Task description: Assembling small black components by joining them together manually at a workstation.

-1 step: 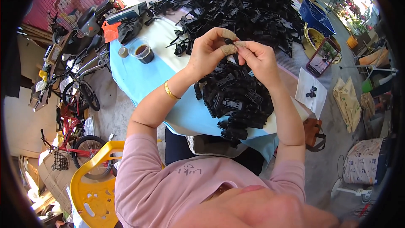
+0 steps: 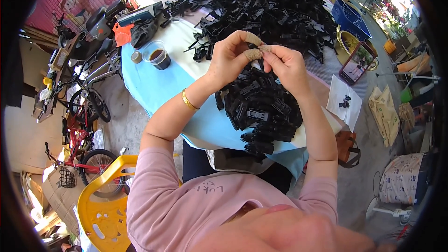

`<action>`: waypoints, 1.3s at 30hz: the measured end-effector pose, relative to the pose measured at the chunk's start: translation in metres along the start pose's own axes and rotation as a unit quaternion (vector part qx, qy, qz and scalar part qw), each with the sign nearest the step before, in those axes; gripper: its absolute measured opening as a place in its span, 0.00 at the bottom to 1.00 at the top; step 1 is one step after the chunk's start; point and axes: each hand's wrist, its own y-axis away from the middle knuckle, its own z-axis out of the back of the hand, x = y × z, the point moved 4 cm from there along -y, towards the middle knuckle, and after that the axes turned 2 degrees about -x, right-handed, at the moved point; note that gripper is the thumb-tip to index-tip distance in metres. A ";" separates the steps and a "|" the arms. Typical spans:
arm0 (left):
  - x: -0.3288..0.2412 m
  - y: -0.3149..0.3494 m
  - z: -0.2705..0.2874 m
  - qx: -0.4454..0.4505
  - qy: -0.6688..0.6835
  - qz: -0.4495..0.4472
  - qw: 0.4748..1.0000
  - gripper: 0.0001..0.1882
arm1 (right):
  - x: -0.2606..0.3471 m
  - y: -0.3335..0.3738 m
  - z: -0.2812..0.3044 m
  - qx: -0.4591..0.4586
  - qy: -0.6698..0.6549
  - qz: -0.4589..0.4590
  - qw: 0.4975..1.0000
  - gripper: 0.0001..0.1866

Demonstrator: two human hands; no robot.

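Watching the feed from my end, I find almost nothing changed since the previous picture: both hands keep the same place above the tabletop [image 2: 154, 88], and I read that as a steady moment of fine fingertip work, with no piece being set down. The left hand [image 2: 228, 58], its thumb and index finger wrapped in beige tape, makes a narrow pinch on a small black piece [image 2: 252, 45], which sits up between the fingertips toward the middle of the tabletop. The right hand [image 2: 289, 67] meets it there, thumb and finger drawn tightly together; I cannot tell whether they grip the piece too, because the contact is hidden. Below the hands, between the forearms, I see a heap of black parts [image 2: 259, 105] reaching the tabletop's near edge, and a far larger pile [image 2: 261, 4] spreads toward the far edge. By the right edge I make out a white paper [image 2: 338, 93] with small black bits [image 2: 345, 101] on it, just beside a phone [image 2: 357, 63]. Near the left edge stands a clear cup [image 2: 160, 59] of dark liquid.
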 end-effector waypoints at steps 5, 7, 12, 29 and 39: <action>-0.005 0.001 -0.004 -0.015 -0.068 -0.050 0.996 0.10 | 0.000 0.001 0.003 -0.002 0.009 -0.055 0.998 0.09; -0.006 -0.001 -0.006 -0.008 -0.091 -0.056 0.994 0.11 | -0.002 -0.004 0.006 0.006 -0.005 -0.084 0.996 0.08; -0.009 0.001 -0.005 -0.038 -0.223 -0.020 0.974 0.27 | 0.002 -0.006 0.013 -0.078 0.014 0.027 0.997 0.09; -0.006 0.003 -0.008 0.226 0.281 0.242 0.901 0.17 | 0.006 -0.002 0.020 0.102 -0.181 0.043 0.977 0.10; -0.001 -0.004 -0.006 0.074 0.149 0.227 0.960 0.08 | -0.001 -0.004 0.019 0.006 -0.118 0.022 0.993 0.09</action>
